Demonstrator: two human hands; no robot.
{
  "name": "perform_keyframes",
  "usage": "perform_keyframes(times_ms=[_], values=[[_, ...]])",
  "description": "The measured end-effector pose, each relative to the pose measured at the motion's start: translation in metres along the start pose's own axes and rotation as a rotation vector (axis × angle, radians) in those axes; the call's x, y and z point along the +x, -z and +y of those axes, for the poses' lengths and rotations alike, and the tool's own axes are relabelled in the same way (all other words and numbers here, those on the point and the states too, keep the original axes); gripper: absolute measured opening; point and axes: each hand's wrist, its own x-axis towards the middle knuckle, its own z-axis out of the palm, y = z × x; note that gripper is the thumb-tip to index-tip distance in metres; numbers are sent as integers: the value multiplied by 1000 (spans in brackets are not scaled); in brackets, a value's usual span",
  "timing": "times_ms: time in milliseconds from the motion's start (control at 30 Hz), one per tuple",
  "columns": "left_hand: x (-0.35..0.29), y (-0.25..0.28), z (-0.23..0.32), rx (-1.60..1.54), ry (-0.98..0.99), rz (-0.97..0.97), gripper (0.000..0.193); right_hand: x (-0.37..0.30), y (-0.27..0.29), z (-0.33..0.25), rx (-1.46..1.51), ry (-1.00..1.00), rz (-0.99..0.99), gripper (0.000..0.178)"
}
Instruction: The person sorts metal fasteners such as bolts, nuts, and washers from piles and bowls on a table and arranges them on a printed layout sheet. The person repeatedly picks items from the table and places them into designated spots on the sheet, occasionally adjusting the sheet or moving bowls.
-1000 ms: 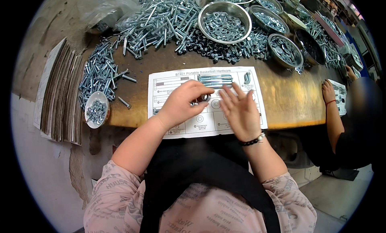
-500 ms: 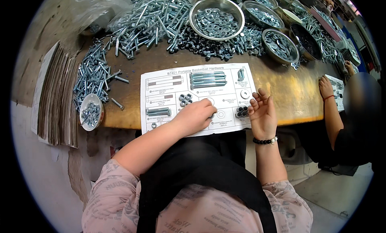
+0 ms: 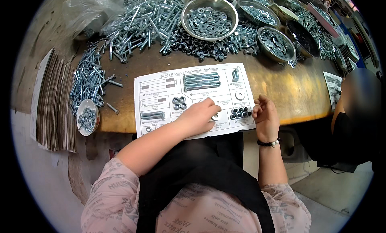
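Observation:
A white printed sorting sheet (image 3: 161, 82) lies on the wooden bench, near its front edge. On it rest long bolts (image 3: 201, 81), a group of nuts (image 3: 179, 102), a flat washer (image 3: 240, 94) and a cluster of dark nuts (image 3: 240, 112). My left hand (image 3: 199, 117) lies on the sheet's lower middle, fingertips touching a small washer (image 3: 215, 117). My right hand (image 3: 265, 116) hovers curled at the sheet's right edge beside the dark nuts; I cannot see whether it holds anything.
Heaps of bolts (image 3: 140, 16) and dark nuts (image 3: 193, 42) cover the back of the bench. Steel bowls of nuts and washers (image 3: 209, 16) (image 3: 276, 42) stand there. A small bowl (image 3: 87, 116) and a stack of cardboard sheets (image 3: 52, 104) sit at the left. Another person (image 3: 354, 112) sits at the right.
Both hands have drawn back from the sheet's middle to its front edge. My left hand now touches a washer; my right hand has curled at the sheet's right edge.

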Motion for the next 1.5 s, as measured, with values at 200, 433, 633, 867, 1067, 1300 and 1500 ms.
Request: perform_keyframes(times_ms=[200,433,633,867,1067,1300,1500], values=[[-62,61,-38,-5,317,424,33,-10,40,-10,-1067,97,-8,30],[-135,83,-86,-670,693,601,51,-20,23,-23,-1049,-134,-105,36],[-143,90,-93,-1177,749,667,59,-24,24,-21,-896,-182,-113,33],[-143,97,-102,-1252,680,619,53,-36,27,-21,-796,-197,-79,30],[-114,86,-88,-1291,669,516,51,-36,42,-32,-956,-134,6,31],[-43,63,-40,-1311,580,328,49,-32,131,-47,-1414,335,459,30],[20,19,-17,-1461,448,198,47,-46,144,-37,-710,484,904,48]])
